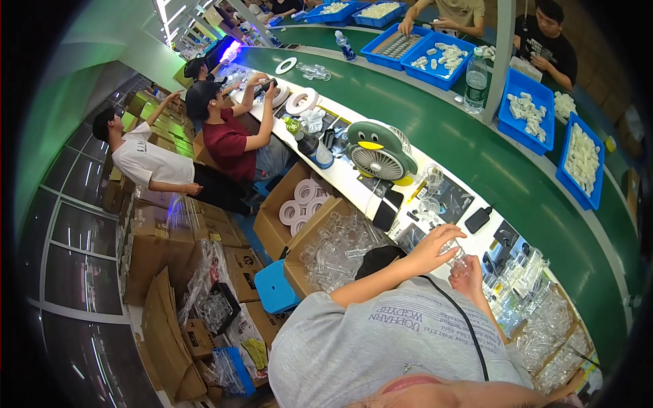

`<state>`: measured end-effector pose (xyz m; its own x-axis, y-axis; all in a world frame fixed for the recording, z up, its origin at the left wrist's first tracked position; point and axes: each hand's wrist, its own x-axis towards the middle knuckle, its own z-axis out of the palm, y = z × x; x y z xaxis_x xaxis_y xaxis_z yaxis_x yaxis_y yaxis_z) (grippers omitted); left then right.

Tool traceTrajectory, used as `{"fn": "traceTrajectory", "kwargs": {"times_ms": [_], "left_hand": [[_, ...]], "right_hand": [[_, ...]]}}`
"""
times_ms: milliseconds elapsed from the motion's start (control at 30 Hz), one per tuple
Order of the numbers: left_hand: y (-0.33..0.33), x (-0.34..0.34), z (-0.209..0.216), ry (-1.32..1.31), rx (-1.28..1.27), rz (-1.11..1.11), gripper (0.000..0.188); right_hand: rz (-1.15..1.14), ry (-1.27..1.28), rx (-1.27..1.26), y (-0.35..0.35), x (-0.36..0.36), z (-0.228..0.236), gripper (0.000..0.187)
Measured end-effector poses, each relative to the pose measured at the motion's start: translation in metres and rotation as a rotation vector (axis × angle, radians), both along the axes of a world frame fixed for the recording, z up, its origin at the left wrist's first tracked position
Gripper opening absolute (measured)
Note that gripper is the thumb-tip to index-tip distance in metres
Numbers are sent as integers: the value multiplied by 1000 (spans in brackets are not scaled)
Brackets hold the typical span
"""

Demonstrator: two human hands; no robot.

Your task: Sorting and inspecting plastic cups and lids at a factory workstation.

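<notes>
Clear plastic pc (454,256): glossy, see-thru; right of ctr, betw. both hands.
L hand (435,247): fingers bent over pc, gripping.
R hand (469,277): fingers curled, gripping same pc.
Carton (294,272): brown cardbd, lower ctr, heaped w/ clear parts.
Fan (376,160): green, bird-shaped, rd. grille, ctr.
Shirt (401,347): grey fabric, dk lettering, bottom.

Colours and patterns along the conveyor belt (442,122) and workbench (345,178).
Belt deep green; workbench white; trays (522,139) bright blue, with off-white parts (527,114). The fan (401,153) is dark green with a yellow beak (369,145), its grille (375,165) grey with radial lines. The handled plastic piece (456,256) is clear and colourless. The wearer's shirt (360,347) is grey, lettered in dark blue; a co-worker's shirt (228,139) is maroon. Cardboard box (271,231) brown, rings (283,209) white, stool (275,285) sky blue.
</notes>
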<state>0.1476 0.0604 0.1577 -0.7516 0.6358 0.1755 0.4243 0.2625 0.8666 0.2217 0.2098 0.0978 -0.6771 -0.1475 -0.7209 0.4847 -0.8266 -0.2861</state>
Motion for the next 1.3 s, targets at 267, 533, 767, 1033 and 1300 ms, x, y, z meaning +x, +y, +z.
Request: {"fn": "traceTrajectory", "kwargs": {"times_ms": [267,533,767,1033,1300], "left_hand": [[0,2,2,21,-17,7,29],[2,2,4,4,-17,1,28],[-1,3,0,20,-4,28,28],[2,5,3,-16,13,4,27],[1,5,2,-15,41,34,27]], "right_hand": [[1,19,-30,2,2,-6,19],[3,31,-44,6,2,-13,22],[15,16,-49,4,2,-19,22],[41,60,-9,9,7,-27,21],[69,56,4,8,4,-20,19]]}}
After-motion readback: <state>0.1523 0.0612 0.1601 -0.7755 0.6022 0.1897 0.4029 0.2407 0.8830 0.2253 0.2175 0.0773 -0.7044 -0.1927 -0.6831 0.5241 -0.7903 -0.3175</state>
